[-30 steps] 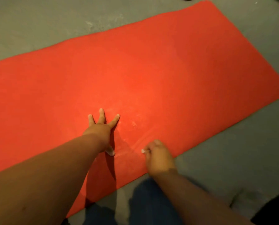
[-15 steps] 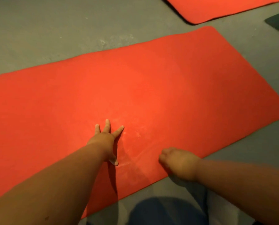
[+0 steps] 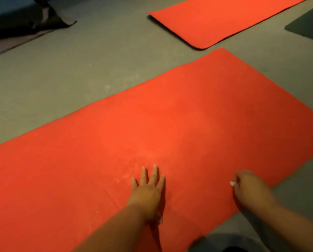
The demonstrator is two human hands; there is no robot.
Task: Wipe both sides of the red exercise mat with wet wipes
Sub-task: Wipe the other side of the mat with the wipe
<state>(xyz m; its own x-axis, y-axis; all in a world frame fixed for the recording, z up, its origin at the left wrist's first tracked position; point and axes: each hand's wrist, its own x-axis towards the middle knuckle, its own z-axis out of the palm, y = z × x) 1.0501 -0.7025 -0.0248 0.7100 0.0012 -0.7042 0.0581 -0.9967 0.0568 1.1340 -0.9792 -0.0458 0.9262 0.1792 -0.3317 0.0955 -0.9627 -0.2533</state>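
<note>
The red mat (image 3: 197, 128) lies flat on the grey floor (image 3: 70, 73), running from the lower left of the frame up to the right, with one face up. Pale, chalky streaks show on that face just above the left hand (image 3: 148, 191), so I judge this side to be partly wiped at most. The far half looks untouched, and the underside is still to do, since the mat has not been turned over. The left hand lies flat on the mat at lower centre, fingers straight and holding nothing, as if bracing. The right hand (image 3: 250, 188) sits at the mat's near edge in the lower right. It is blurred, with its fingers curled, and a white speck (image 3: 232, 183) shows at its tip. I cannot tell whether that speck is a wipe or a fingernail, so I cannot say what the hand holds. Compared with half a second ago, the right hand has slid further right along the near edge, away from the left hand. The left hand's fingers, spread wide then, now lie closer together. The view has also lifted: more of a second red mat (image 3: 215, 20) appears at upper right, a dark mat (image 3: 308, 28) at the right edge, and a dark shape (image 3: 24, 22) at upper left.
</note>
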